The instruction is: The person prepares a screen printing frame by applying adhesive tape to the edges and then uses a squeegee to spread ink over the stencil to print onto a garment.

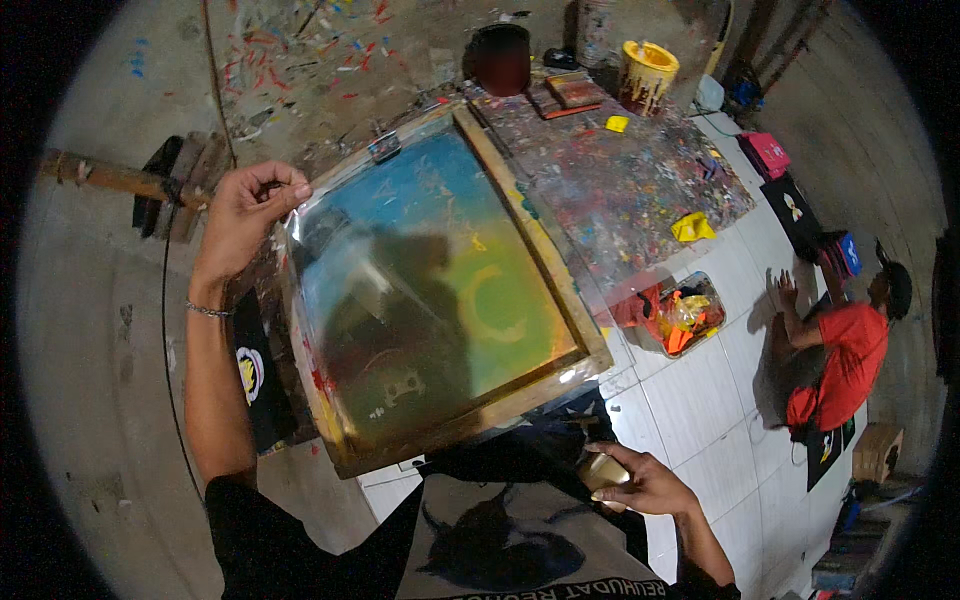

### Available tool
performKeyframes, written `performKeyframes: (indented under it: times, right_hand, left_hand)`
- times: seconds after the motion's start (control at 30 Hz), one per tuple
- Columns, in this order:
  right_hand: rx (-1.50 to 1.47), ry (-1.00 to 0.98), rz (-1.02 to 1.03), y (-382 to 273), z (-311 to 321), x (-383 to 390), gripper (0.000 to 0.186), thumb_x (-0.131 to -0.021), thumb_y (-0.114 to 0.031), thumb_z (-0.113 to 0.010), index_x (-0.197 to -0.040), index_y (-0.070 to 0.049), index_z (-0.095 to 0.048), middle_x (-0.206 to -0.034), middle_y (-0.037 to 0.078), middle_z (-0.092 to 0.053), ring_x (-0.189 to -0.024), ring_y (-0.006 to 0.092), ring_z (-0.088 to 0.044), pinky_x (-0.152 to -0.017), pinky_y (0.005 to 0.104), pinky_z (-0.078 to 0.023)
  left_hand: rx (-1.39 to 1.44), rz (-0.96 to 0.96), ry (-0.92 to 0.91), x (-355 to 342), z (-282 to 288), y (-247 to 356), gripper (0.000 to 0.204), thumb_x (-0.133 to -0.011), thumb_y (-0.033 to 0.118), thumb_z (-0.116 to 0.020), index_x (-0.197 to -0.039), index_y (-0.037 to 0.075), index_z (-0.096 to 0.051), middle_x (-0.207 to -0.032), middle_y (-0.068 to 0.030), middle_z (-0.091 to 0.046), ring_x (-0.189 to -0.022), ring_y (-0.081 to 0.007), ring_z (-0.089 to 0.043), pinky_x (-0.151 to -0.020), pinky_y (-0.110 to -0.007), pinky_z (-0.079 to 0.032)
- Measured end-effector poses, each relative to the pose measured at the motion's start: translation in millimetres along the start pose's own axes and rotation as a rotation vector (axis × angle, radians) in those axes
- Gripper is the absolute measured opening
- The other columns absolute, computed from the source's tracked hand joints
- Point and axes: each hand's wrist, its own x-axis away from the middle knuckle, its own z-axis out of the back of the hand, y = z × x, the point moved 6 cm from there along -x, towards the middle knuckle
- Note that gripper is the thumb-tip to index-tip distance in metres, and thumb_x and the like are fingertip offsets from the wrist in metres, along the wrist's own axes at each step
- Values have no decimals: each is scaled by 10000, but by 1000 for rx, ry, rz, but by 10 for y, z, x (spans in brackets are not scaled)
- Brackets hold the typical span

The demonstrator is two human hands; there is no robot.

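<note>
Framed screen (430,290) sits before you, left of the paint-spattered board (620,165). Left hand (248,215) pinches what looks like clear film (306,225) at its far-left corner; right hand (648,485) grips a shiny tan object (606,470). Uneven pull could crease the film.

the left hand (252,208), at the upper left corner of the frame (480,408), covers the bit of clear film (302,222) it pinches. below the frame's lower right corner, the fingers of the right hand (652,486) partly hide a pale, shiny object (607,468); its kind cannot be told. a shadow dims the frame's middle, and the frame itself covers part of the worktop (640,165). left of it, a black cloth (262,395) is partly hidden by the forearm. above the frame, the dark bucket's (503,68) contents are too dark to tell, and a pale pail (595,30) is cut off by the top edge.
</note>
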Motion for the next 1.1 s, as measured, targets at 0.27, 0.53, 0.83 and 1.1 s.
performKeyframes:
  times: [0.27, 0.53, 0.83, 1.1]
  right_hand:
    - [119, -146, -229, -75, -7, -259, 411, -817, -99, -627, -1216, -47, -545, -1036, 95, -647, -963, 166, -593, -876, 307, -464]
    - [485, -313, -42, -1192, 98, -155, 245, -908, -254, -625, -1097, -98, -626, -1015, 95, -637, -860, 230, -642, -708, 337, -513]
    - [878, 117, 610, -2610, -181, 541, 402, -649, -342, -813, -821, -2, -682, -832, 106, -663, -725, 249, -629, -601, 381, -513]
    - [900, 328, 662, -2564, -92, 720, 451, -593, -381, -849, -831, -29, -695, -938, 89, -647, -802, 259, -624, -649, 398, -515]
  left_hand:
    - [2, -71, 217, 811, 529, 167, 101, -866, 75, -651, -806, 35, -579, -778, 36, -539, -701, -45, -461, -629, -200, -358]
    - [-119, -2, 394, 1332, 1737, -969, 196, -923, 163, -574, -1062, 25, -577, -1120, -70, -572, -994, -165, -540, -880, -302, -430]
    - [-225, -57, 1156, 1908, 2669, -938, 499, -1006, 204, -277, -1480, 73, -200, -1544, -76, -202, -1411, -201, -215, -1169, -392, -177]
    - [821, -489, 158, 1282, 2185, -671, 468, -1037, 186, -183, -1490, 73, -147, -1581, -43, -87, -1446, -161, -108, -1189, -392, -91]
